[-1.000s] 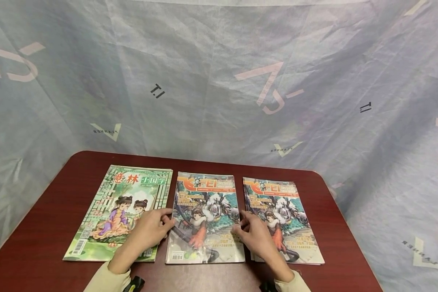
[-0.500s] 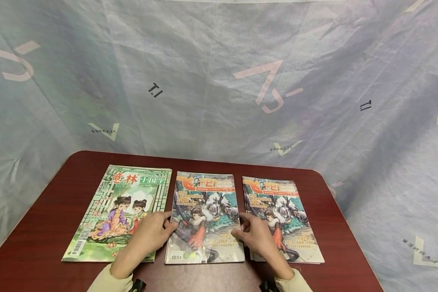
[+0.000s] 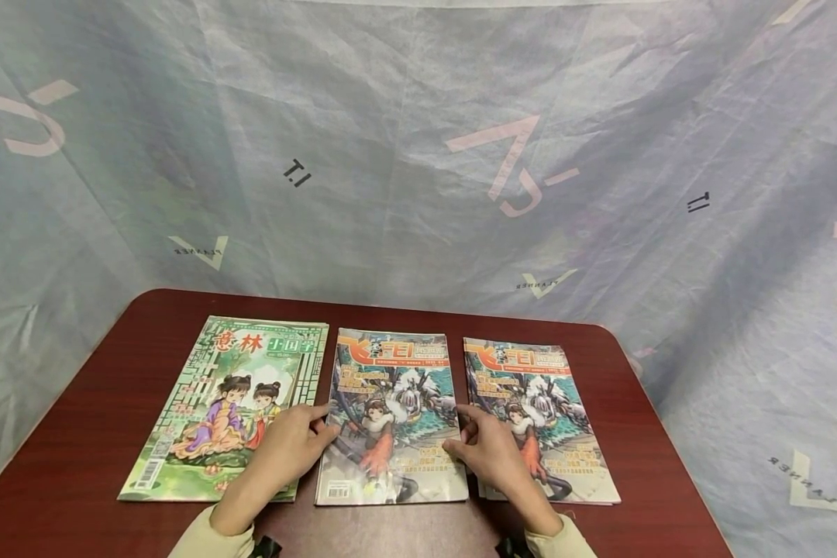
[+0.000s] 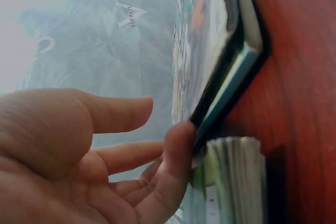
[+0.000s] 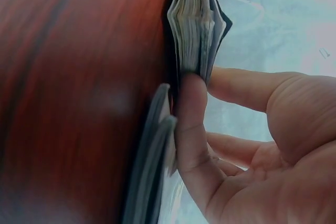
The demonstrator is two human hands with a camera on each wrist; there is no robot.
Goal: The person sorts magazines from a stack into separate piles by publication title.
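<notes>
The middle magazine stack (image 3: 397,480), its top cover showing a figure in red, lies flat between my two hands. My left hand (image 3: 289,446) touches its left edge with the fingertips. In the left wrist view that hand's thumb (image 4: 123,114) stands straight and apart from the cover, and two magazines show, one on the other. On the opposite side my right hand (image 3: 491,449) rests a finger (image 5: 191,103) against the page edges, its thumb tip overlapping the cover. Below the left hand lies the green magazine pile (image 3: 209,465), partly covered by the forearm.
Right of the middle stack lies another magazine stack (image 3: 565,426) with the same cover, partly under the right hand. All rest on a dark red table (image 3: 642,480). A grey printed cloth (image 3: 404,155) hangs behind and at both sides.
The left hand has shifted slightly down over the green pile, with its thumb at the middle stack's edge. The right hand and the magazines stay nearly where they were.
</notes>
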